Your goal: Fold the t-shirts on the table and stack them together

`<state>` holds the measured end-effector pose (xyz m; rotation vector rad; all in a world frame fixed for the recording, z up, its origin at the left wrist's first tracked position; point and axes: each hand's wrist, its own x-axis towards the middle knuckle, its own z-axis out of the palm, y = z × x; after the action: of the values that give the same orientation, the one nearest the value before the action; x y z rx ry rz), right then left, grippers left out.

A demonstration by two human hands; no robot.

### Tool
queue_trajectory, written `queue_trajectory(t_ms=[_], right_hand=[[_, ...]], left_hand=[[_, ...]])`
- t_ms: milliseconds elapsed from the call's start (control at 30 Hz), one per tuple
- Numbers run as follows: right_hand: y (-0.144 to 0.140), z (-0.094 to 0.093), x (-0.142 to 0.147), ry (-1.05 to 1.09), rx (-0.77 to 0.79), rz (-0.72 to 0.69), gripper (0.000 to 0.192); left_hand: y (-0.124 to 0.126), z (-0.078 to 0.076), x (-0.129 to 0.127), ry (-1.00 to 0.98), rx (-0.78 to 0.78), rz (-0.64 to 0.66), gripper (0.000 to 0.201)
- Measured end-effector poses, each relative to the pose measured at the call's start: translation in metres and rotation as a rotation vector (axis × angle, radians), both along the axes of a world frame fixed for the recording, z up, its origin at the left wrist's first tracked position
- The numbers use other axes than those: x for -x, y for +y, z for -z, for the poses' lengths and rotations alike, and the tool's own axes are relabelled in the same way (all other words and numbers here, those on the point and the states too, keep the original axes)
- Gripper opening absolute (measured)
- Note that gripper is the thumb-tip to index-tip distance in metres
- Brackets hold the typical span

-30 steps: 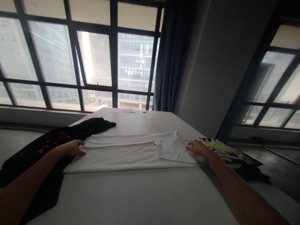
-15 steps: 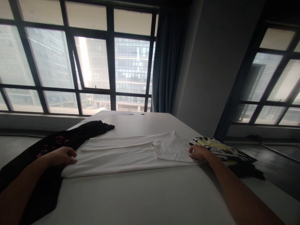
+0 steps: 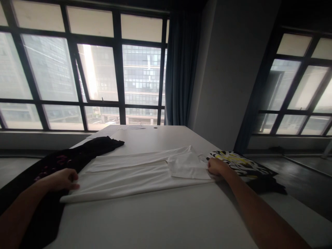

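Observation:
A white T-shirt (image 3: 140, 176) lies flat across the table, folded lengthwise, with a sleeve (image 3: 186, 167) turned back over its right part. At the shirt's left end, my left hand (image 3: 61, 180) pinches the fabric between thumb and fingers. My right hand (image 3: 218, 167) is closed on the opposite end; its fingertips are partly hidden. Under and beside my left forearm is a black garment (image 3: 90, 147) with a purple print. Just beyond my right hand sits a black, white and yellow patterned garment (image 3: 241, 164).
The white table (image 3: 155, 218) runs away from me toward the windows (image 3: 98, 72). Papers (image 3: 132, 127) and a small dark round spot (image 3: 155, 128) are at its far end. A blue curtain (image 3: 181, 69) and a grey pillar (image 3: 228, 69) stand behind it.
My left hand has moved left and slightly down, with the shirt's left end drawn out in that direction. The right hand keeps its hold. The view has shifted slightly.

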<state>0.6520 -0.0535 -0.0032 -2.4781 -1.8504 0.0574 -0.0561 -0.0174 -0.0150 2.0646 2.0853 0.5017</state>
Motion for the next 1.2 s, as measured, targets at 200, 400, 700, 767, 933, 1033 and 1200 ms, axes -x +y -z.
queue_trajectory(t_ms=[200, 400, 700, 767, 933, 1033, 1200], right_hand=[[0.001, 0.006, 0.023, 0.188, 0.037, 0.037, 0.077], [0.002, 0.032, 0.067, -0.026, 0.058, -0.092, 0.078], [0.05, 0.045, 0.084, -0.166, -0.001, -0.137, 0.067], [0.075, 0.042, 0.081, -0.175, 0.01, -0.169, 0.065], [0.133, 0.031, 0.097, -0.279, -0.188, -0.042, 0.057], [0.148, 0.021, 0.123, -0.249, -0.195, 0.098, 0.056], [0.144, 0.021, 0.167, 0.089, 0.05, -0.102, 0.075]], left_hand=[[0.016, 0.011, -0.059, 0.011, -0.244, 0.325, 0.078], [0.024, 0.038, -0.077, 0.195, 0.082, 0.352, 0.074], [0.013, 0.033, -0.083, 0.239, 0.128, 0.282, 0.071], [0.013, 0.028, -0.085, 0.237, 0.077, 0.283, 0.067], [0.009, 0.01, -0.091, 0.051, -0.058, 0.433, 0.053], [0.003, 0.003, -0.095, 0.021, -0.044, 0.464, 0.046], [0.005, 0.016, -0.09, 0.07, -0.16, 0.473, 0.043]])
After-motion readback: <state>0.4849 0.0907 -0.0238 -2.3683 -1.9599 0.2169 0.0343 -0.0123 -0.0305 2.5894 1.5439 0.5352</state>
